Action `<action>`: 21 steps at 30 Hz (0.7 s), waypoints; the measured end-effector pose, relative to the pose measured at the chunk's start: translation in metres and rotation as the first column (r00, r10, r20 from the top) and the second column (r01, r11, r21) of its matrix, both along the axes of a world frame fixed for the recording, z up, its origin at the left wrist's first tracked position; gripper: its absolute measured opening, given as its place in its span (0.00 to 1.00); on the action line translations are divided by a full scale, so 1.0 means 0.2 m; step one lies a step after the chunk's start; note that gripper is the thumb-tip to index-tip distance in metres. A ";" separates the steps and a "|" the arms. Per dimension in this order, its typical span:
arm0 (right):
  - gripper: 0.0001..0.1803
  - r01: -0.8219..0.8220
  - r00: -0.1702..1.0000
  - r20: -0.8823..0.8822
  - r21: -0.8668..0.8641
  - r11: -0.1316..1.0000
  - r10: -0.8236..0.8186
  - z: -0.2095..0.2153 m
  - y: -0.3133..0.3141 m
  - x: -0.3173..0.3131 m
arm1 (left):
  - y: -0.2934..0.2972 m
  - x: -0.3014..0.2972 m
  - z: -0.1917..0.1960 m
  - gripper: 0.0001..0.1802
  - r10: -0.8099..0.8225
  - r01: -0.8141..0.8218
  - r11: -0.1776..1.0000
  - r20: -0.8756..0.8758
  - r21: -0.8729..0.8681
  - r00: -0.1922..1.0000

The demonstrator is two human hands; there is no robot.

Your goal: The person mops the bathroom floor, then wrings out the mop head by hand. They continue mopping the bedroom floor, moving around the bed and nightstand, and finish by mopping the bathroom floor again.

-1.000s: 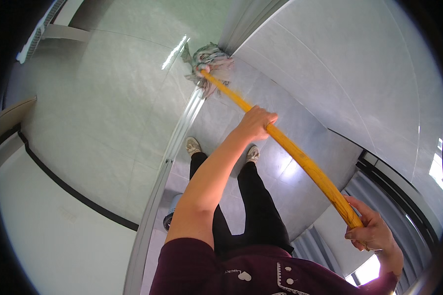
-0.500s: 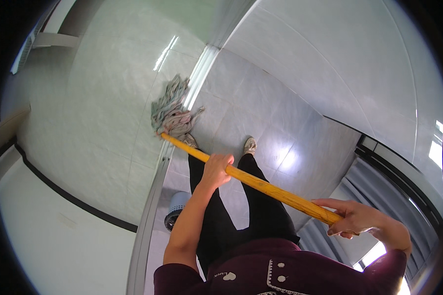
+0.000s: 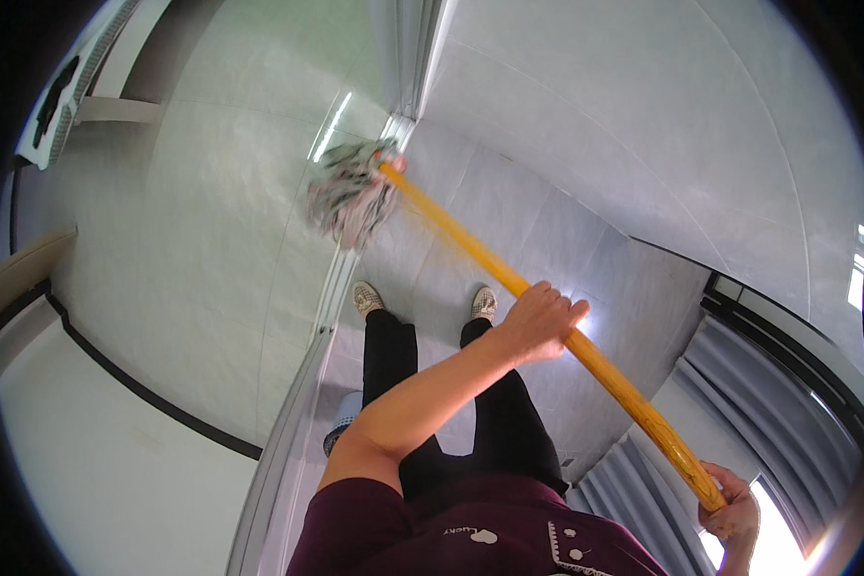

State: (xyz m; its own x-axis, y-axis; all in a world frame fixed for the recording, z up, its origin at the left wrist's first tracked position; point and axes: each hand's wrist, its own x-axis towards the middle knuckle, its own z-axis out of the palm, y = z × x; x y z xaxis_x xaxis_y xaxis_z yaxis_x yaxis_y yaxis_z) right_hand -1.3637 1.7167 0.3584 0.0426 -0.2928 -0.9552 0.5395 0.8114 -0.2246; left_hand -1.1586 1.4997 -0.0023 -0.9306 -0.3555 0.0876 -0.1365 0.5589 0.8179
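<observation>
A string mop (image 3: 353,197) with grey, green and pink strands lies across the sliding-door track (image 3: 334,288), its strands a little smeared by motion. From its head the yellow wooden handle (image 3: 470,242) slants down to the right across my body. My left hand (image 3: 540,322) is wrapped round the middle of the handle. Near the handle's upper end, at the lower right, my right hand (image 3: 730,504) grips it with the fingers curled round. Both of my feet, in checked shoes, stand on the grey tiles below the mop head.
A blue perforated bin (image 3: 346,413) stands beside the door frame, partly behind my left arm. Grey curtains (image 3: 739,374) hang at the right by a bright window. Pale tiled floor (image 3: 202,221) stretches left of the track, with furniture legs (image 3: 120,110) at the far left.
The mop head has swung up and to the right along the track. My left hand has moved right, my right hand lower, and the handle now slants more steeply.
</observation>
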 end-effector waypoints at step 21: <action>0.54 -0.404 0.891 -0.056 0.350 0.845 0.450 -0.16 -1.08 0.65 | -0.42 0.35 -0.39 0.12 0.412 -0.405 0.911 -0.125 0.077 0.903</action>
State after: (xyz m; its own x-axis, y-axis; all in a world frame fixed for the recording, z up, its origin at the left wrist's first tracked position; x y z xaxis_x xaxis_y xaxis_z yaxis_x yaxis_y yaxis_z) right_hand -1.2340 1.5015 0.3258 -0.0395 0.0481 -0.9981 0.1066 0.9933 0.0437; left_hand -1.0882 1.4150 -0.0811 -0.6830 -0.7089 0.1758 -0.2308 0.4378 0.8689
